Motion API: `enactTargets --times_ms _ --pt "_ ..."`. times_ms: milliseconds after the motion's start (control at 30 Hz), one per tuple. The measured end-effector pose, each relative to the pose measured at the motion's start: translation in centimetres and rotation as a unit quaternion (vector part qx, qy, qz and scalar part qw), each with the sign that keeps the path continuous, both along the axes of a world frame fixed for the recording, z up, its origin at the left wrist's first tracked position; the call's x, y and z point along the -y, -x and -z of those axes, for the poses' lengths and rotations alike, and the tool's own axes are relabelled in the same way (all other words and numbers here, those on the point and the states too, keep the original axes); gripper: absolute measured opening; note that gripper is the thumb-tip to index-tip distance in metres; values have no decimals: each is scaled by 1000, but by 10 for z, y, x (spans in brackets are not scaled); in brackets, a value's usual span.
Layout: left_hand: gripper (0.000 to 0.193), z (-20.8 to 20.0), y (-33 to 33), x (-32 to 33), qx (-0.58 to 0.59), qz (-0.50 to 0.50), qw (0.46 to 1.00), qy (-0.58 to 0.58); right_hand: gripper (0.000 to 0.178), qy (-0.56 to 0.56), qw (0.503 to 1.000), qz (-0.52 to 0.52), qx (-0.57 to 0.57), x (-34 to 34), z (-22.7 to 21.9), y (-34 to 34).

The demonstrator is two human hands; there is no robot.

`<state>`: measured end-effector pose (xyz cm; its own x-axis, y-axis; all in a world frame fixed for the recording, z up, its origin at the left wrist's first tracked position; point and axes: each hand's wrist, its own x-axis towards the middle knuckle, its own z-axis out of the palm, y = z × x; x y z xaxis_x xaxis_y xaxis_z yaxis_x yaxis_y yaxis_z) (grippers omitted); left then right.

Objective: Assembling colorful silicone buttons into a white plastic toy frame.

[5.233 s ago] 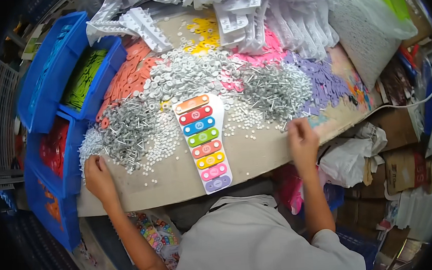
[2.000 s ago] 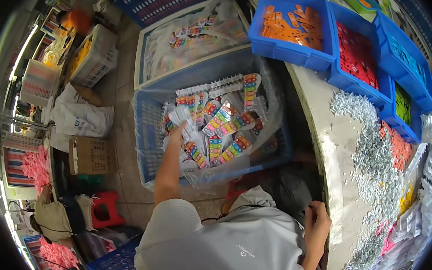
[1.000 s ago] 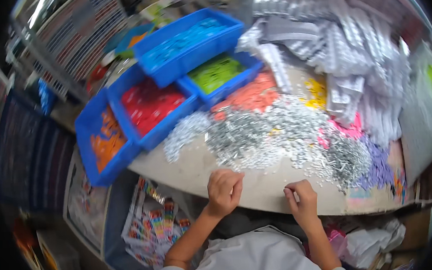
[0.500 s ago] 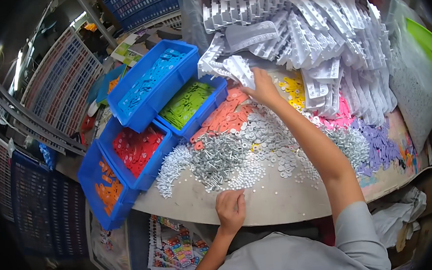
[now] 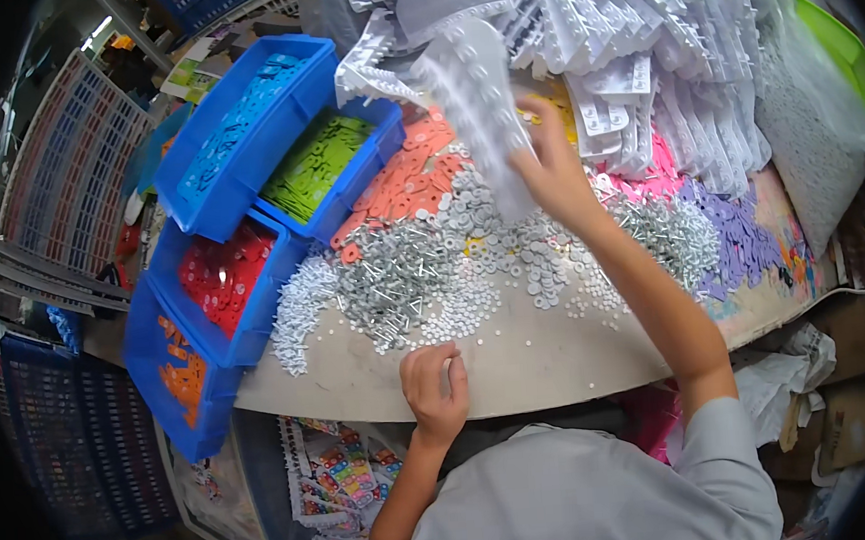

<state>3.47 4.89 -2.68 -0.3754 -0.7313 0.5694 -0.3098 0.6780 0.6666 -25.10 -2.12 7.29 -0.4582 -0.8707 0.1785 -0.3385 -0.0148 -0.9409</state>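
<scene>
My right hand (image 5: 552, 169) grips a white moulded plastic tray (image 5: 472, 95) by its lower end, fingers closed on its edge. The tray stands tilted above the table, slightly blurred, with rows of small bumps. Below it lie grey-white discs (image 5: 537, 263) and coral-coloured flat pieces (image 5: 401, 182). At the table's front edge my left hand (image 5: 435, 388) is closed, fingers curled; what they hold, if anything, is hidden. Just beyond it are a heap of silver rivet-like pins (image 5: 388, 283) and tiny white caps (image 5: 463, 311).
Blue bins with blue (image 5: 173, 183), green (image 5: 390, 132), red (image 5: 285, 265) and orange pieces (image 5: 208, 426) stand at left. White trays (image 5: 626, 26) are heaped at the back. Pink (image 5: 658, 166) and purple pieces (image 5: 736, 239) lie right, beside a clear bag (image 5: 810, 143).
My right hand has lifted the white tray from the edge of the heap; it now stands more upright over the discs. The whole view has shifted, while my left hand stays curled at the edge.
</scene>
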Motion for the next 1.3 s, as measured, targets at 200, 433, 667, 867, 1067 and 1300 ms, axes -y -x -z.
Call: enactTargets --times_ms 200,433,667,867,1067,1300 --pt "54 -5 18 -22 -116 133 952 -251 75 -18 972 -51 227 -162 38 -87" --pt "76 -21 29 -32 -215 109 855 -459 44 -61 979 -120 156 -199 58 -94" --pt "70 -26 9 -27 -251 107 854 -443 32 -186 962 -121 159 -145 81 -48" --pt "57 -14 11 -38 -152 151 858 -467 32 -157 972 -130 114 -90 97 -20" --pt "49 -8 27 -38 -115 146 873 -452 24 -143 966 -77 203 -107 79 -1" --pt "48 -9 46 -33 89 99 960 -247 8 -120 925 112 -342 -170 56 14"
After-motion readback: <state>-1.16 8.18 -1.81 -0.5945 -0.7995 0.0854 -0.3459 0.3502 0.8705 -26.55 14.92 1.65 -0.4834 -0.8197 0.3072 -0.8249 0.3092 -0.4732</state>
